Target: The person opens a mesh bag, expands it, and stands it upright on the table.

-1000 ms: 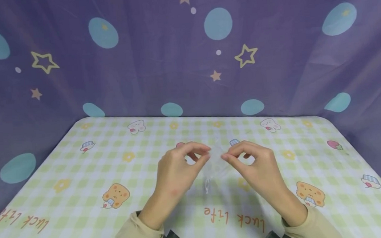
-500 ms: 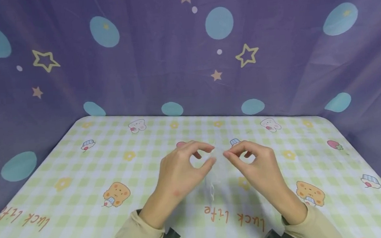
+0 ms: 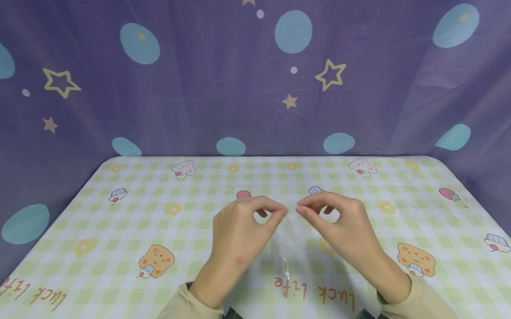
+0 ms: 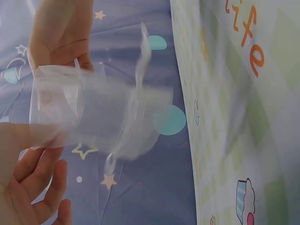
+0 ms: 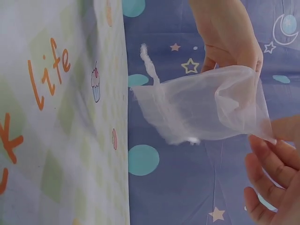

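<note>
A sheer white organza drawstring pouch hangs in the air above the table, faint against the cloth in the head view. Its gathered opening points down, and a ribbon end dangles from it. My left hand pinches one bottom corner between thumb and index finger. The opposite corner is pinched by my right hand. In the left wrist view the pouch is see-through, with no contents visible. The right wrist view shows the pouch spread between both hands, a ribbon sticking out beside its ruffled edge.
A green-and-white checked cloth with printed cartoon pictures and lettering covers the table. Behind the table's far edge hangs a purple curtain with printed stars and blue spots.
Half a second ago my left thumb and index finger were apart; now they pinch the pouch's corner. The pouch and its ribbon hang slightly lower than a second ago. My right hand stays nearly in place.
</note>
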A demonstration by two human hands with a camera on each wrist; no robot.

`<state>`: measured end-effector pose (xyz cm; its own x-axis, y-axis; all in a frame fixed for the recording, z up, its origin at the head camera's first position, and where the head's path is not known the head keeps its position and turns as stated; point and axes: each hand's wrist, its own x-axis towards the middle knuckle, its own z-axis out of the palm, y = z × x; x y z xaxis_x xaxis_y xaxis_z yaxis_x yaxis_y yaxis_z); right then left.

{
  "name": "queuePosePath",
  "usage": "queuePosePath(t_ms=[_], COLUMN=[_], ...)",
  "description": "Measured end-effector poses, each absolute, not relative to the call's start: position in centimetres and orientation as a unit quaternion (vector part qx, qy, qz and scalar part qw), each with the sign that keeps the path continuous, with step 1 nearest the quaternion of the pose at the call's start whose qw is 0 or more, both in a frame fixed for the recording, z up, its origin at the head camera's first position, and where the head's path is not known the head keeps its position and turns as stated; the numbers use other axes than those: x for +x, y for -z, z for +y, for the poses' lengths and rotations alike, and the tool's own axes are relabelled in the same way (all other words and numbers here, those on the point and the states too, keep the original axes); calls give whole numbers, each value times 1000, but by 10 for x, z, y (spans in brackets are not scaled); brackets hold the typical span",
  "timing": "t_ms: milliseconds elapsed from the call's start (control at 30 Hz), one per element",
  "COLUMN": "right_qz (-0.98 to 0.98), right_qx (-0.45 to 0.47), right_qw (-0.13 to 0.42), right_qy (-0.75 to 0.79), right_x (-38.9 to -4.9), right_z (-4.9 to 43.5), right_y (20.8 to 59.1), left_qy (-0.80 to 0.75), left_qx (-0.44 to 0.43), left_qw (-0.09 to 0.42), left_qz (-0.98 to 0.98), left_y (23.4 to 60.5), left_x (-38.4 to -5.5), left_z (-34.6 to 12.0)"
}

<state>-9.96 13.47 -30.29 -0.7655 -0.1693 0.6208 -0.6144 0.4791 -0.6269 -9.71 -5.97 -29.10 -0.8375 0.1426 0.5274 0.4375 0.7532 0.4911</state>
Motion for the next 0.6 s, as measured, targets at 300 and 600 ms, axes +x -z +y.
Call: queuePosePath(t_ms=[300, 600], right_qz=[-817, -827], right_qx=[246, 246], right_qw=[258, 280], right_qy=[-454, -422], right_x=[-98, -99], right_z=[132, 134], right_y=[303, 302], left_qy=[313, 305], left_qx=[-158, -184], left_qw=[270, 256], left_qz=[-897, -899], left_y=[296, 295], left_x=[-98, -97], left_z=[-58, -58])
